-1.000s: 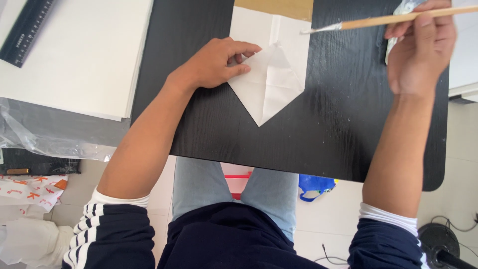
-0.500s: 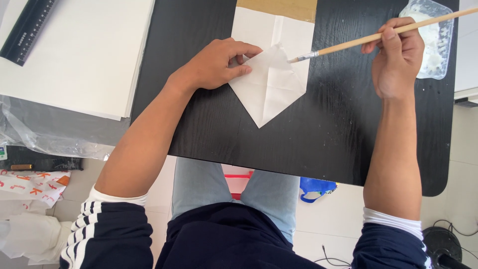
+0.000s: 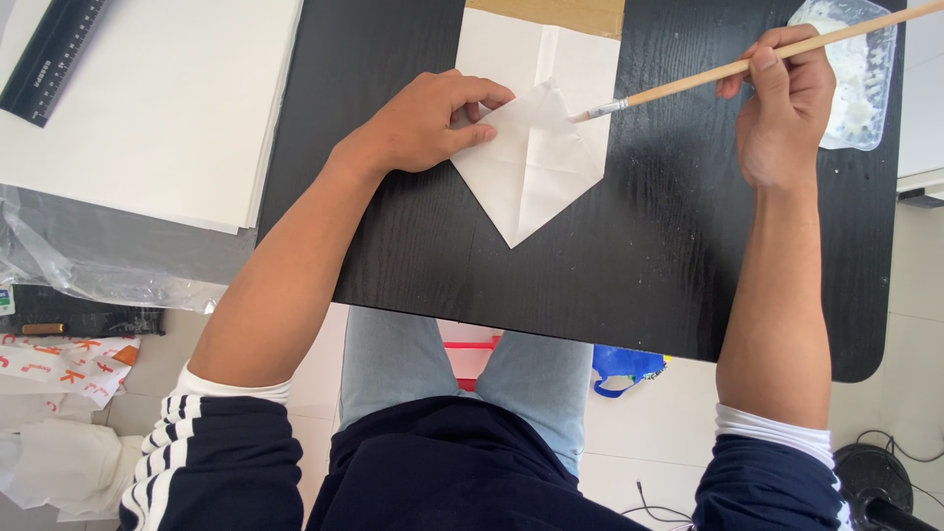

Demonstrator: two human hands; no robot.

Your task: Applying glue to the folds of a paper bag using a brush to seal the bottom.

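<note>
On the black wood-grain tabletop (image 3: 629, 265), near its far middle, lies the white folded paper with a pointed lower end (image 3: 536, 162), its top edge meeting a strip of brown paper (image 3: 546, 15). The left hand (image 3: 428, 123) presses flat on the paper's left flap, fingers spread and gripping nothing, while the right hand (image 3: 782, 108) is closed around a thin wooden-handled paintbrush (image 3: 747, 64) whose bristle tip touches the paper's right upper fold. To do this stroke well, light pressure along the fold line seems best, with the left fingers pinning the flap so the sheet cannot skid. A clear plastic dish of white paste (image 3: 855, 74) sits just beyond the right hand, close enough to knock. Bare table lies right of and below the paper; a large white board (image 3: 167, 108) with a black ruler (image 3: 54, 59) crowds the left.
</note>
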